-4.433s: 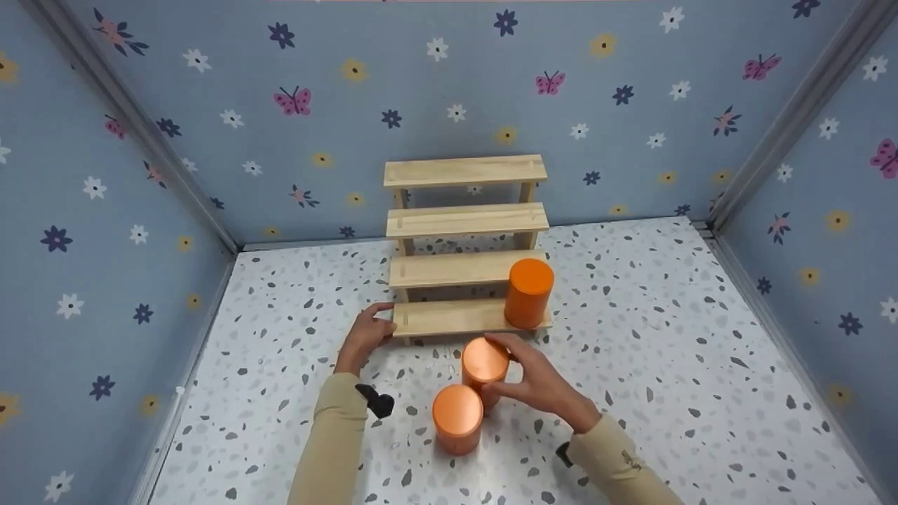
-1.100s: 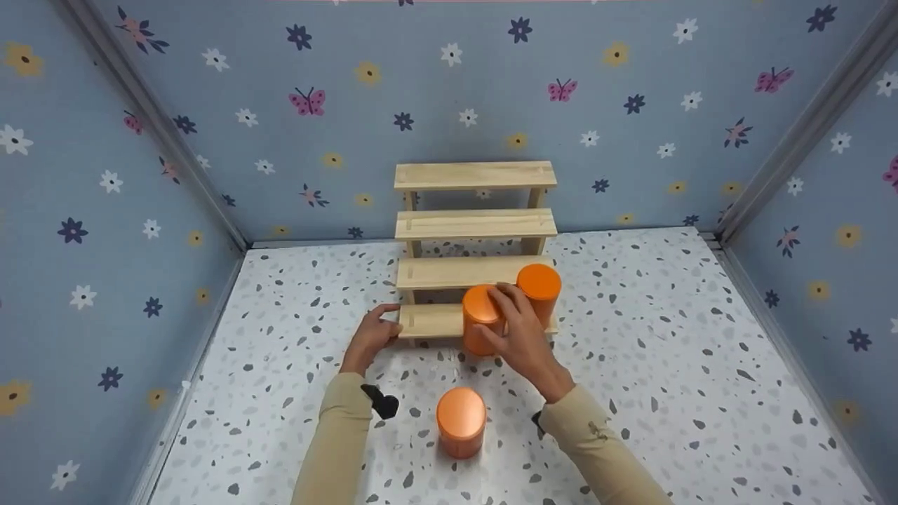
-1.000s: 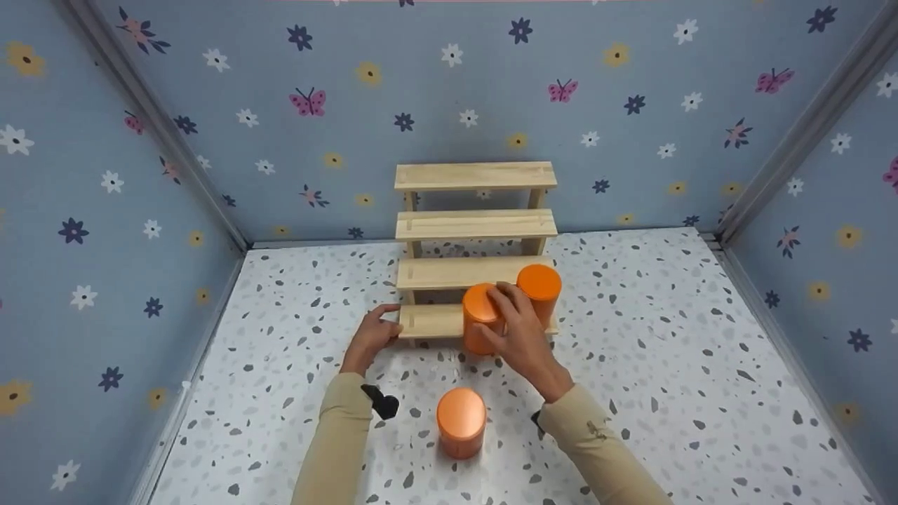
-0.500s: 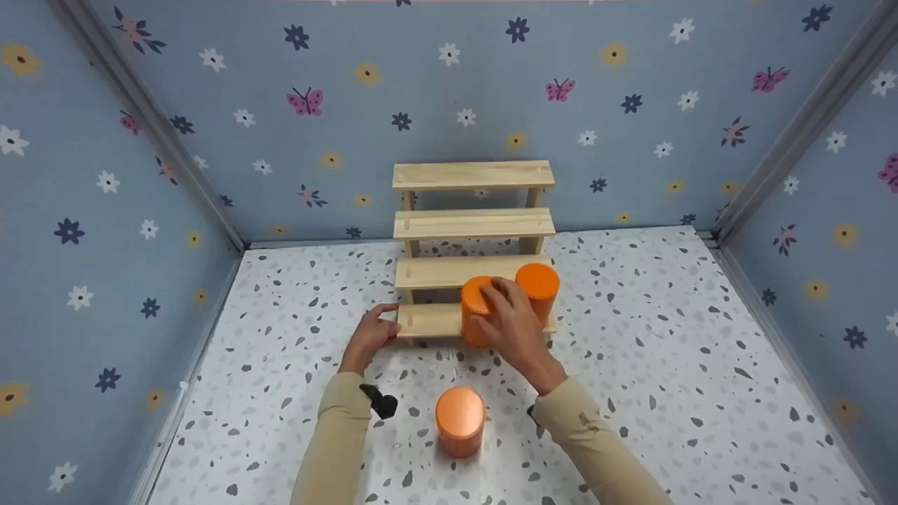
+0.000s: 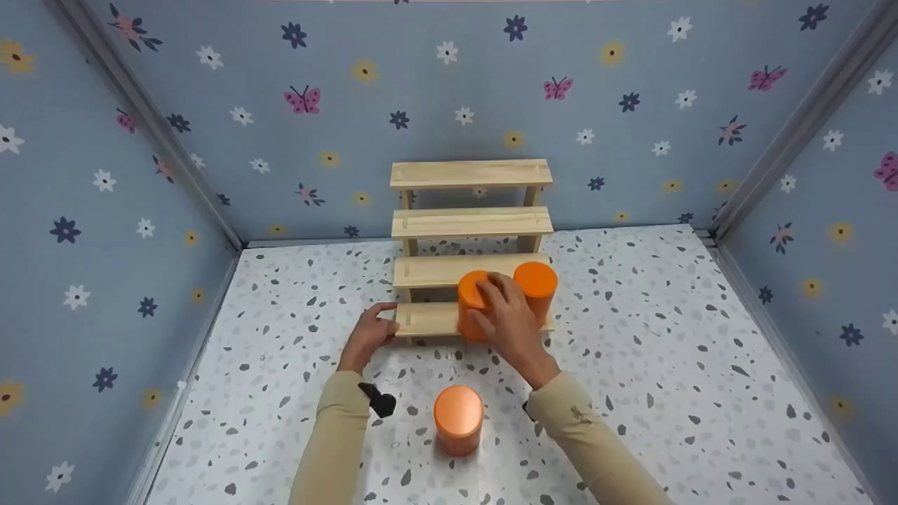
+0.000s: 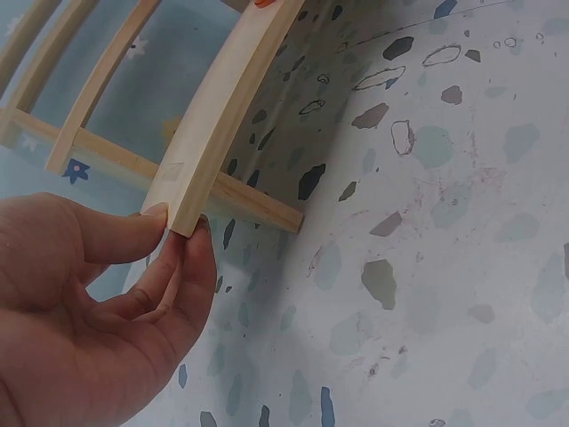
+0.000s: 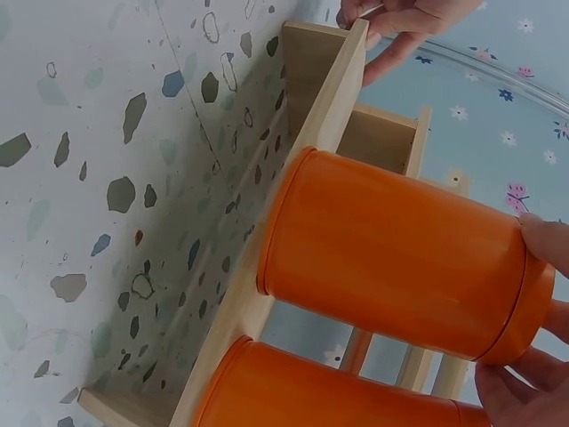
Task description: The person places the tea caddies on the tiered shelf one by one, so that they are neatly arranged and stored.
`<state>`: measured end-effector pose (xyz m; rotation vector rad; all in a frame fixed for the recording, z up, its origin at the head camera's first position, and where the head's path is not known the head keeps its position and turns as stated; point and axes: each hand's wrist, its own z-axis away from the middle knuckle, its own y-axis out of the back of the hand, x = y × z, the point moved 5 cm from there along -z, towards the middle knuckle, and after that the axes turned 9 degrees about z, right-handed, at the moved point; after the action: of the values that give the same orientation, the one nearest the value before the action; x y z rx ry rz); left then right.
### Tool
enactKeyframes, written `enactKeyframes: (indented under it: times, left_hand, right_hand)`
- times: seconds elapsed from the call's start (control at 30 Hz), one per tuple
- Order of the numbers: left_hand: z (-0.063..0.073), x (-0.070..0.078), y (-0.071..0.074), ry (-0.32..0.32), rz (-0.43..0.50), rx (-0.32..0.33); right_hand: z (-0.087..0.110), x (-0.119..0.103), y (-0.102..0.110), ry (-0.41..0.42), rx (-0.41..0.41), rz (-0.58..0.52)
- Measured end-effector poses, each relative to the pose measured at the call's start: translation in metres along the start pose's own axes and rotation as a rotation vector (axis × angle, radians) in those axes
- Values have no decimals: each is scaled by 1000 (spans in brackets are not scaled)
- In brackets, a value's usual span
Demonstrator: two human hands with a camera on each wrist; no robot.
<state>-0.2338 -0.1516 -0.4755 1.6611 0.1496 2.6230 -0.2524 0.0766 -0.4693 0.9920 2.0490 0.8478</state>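
A wooden four-step shelf [image 5: 471, 221] stands against the back wall. At its lowest board [image 6: 209, 133], my left hand [image 5: 368, 337] pinches the left end between thumb and fingers. My right hand [image 5: 515, 330] grips an orange canister [image 7: 391, 253] near its lidded top, the fingers spread around the rim. That canister is upright, its base at the lowest board around mid-length. Just to its right, a second orange canister [image 5: 537, 280] stands on the same board. A third canister [image 5: 458, 414] stands on the tabletop in front, between my forearms.
The white speckled tabletop [image 5: 645, 337] spreads out on both sides of the shelf. Blue flowered panels [image 5: 449, 84] enclose it at the back and sides, joined by grey corner strips. The upper three boards step back toward the rear panel.
My right hand has lifted the canister from the tabletop to the lowest board, left of the other one, and shifted it slightly back. My left hand has kept its hold on the board.
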Motion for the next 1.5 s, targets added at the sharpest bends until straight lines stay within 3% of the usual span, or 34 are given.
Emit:
enactKeyframes:
  times: [0.07, 0.1, 0.13, 0.17, 0.23, 0.57, 0.8, 1.1, 1.5]
  left_hand:
    - [-58, -44, 11, 20, -12, -12]
    - [-79, -59, 16, 16, 0, -38]
    - [-81, -60, 16, 32, -12, -21]
    - [-92, -69, 17, 28, -8, -9]
    - [-97, -72, 16, 35, -19, 24]
    - [-91, -72, 16, 69, -23, 44]
    - [-91, -71, 16, 18, -21, 40]
    - [-92, -70, 16, 41, -18, 37]
    - [-91, -70, 15, 73, -3, 41]
  right_hand:
    - [-1, 0, -1, -1, 3, 0]
    - [-1, 0, -1, -1, 3, 2]
    - [-2, 0, -1, -1, 2, 2]
    - [-2, 0, -1, -1, 2, 1]
    - [-3, 0, -2, -1, -1, 0]
    - [-5, 0, -5, -17, -13, -10]
    - [-8, 0, -7, -22, -3, 9]
    - [-11, -1, -7, -26, -30, 48]
    - [-7, -6, -1, 35, 88, 96]
